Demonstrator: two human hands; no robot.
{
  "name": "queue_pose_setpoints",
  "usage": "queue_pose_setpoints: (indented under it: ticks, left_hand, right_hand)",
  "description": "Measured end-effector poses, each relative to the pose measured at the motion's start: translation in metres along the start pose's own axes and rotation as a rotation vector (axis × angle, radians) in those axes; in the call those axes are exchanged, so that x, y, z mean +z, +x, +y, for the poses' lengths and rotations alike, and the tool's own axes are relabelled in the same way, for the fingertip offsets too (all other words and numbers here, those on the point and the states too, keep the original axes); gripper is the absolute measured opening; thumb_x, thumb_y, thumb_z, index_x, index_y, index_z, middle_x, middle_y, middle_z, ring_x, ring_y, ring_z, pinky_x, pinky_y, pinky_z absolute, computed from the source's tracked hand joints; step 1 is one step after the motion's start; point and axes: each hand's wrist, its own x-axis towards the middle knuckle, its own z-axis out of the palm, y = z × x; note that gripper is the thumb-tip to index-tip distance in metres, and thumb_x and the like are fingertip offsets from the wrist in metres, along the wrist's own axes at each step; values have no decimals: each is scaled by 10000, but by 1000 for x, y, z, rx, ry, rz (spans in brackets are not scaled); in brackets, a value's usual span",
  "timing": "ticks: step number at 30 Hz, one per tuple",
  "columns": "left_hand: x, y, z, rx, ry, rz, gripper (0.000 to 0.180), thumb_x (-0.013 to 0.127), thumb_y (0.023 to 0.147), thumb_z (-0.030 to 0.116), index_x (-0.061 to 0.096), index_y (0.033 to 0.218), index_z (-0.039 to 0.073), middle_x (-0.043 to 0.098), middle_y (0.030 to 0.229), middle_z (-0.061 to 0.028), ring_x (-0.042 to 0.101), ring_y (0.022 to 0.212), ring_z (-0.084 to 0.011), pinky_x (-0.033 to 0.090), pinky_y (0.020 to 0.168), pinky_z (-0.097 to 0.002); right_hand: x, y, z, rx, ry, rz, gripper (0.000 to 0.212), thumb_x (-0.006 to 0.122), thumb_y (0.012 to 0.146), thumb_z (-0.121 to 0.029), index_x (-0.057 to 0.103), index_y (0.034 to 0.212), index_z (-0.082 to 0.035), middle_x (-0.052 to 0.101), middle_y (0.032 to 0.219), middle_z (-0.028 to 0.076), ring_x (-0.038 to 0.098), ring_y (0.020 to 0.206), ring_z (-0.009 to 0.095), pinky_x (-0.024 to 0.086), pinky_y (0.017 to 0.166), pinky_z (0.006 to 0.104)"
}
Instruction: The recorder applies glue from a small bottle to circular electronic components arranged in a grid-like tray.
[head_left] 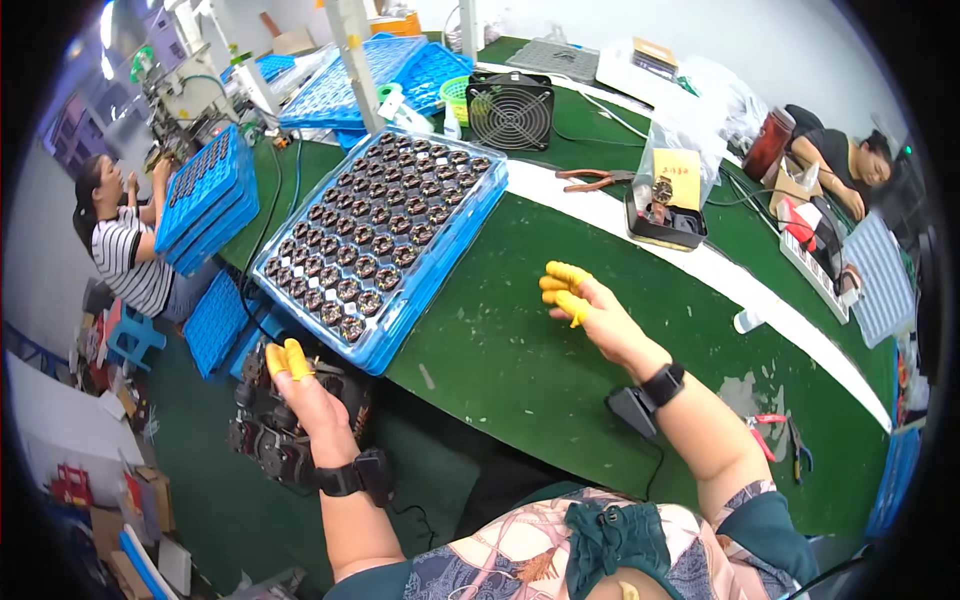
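My left hand (312, 400), with yellow finger covers, is held out past the table's edge with its fingers extended and nothing visible in it. Below it is a dark, lumpy pile of parts (268, 432). My right hand (600, 318), also in yellow finger covers, hovers over the green table (480, 330), thumb and fingers apart and empty. Between and beyond the hands lies a clear tray (497, 172) on blue trays (385, 352), filled with rows of small round dark parts with coppery edges (365, 222). The left hand is nearest its front corner.
Further back are a black fan (511, 112), brown-handled pliers (597, 180) and an open black box (668, 230). Red-handled pliers (765, 432) lie at the right. One person (125, 240) works at the left by stacked blue trays (208, 200); another (835, 155) leans at the far right.
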Motion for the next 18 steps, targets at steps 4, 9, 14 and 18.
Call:
queue_pose_setpoints:
  ticks: [4,9,14,18]
  left_hand:
    - [25,11,-21,-275,-252,-182,560,561,853,374,364,1260,43,441,1217,-65,425,1102,-187,288,975,-389]
    - [42,22,-27,-470,-404,-241,502,594,827,325,407,1224,80,492,1164,-100,507,1024,-236,449,855,-398]
    - [51,10,-18,-548,-442,-206,488,552,839,299,396,1256,99,482,1189,-94,504,1037,-264,440,877,-429]
    - [55,1,-14,-514,-424,-161,469,485,862,381,490,1188,44,554,1136,-120,553,993,-286,457,861,-441]
  right_hand:
    - [-1,27,16,-81,-77,168,467,489,893,-160,332,1320,-56,456,1246,80,468,1080,152,394,868,253]
    - [-1,74,-16,-43,-60,193,493,488,890,-207,323,1321,-34,429,1272,99,451,1054,161,394,854,268]
    - [-37,143,-48,-34,43,265,463,407,903,-377,390,1270,-96,438,1245,26,415,1108,158,332,945,345]
    - [-34,186,-51,-12,61,278,522,396,893,-457,370,1288,-116,412,1276,37,372,1163,163,301,977,380]
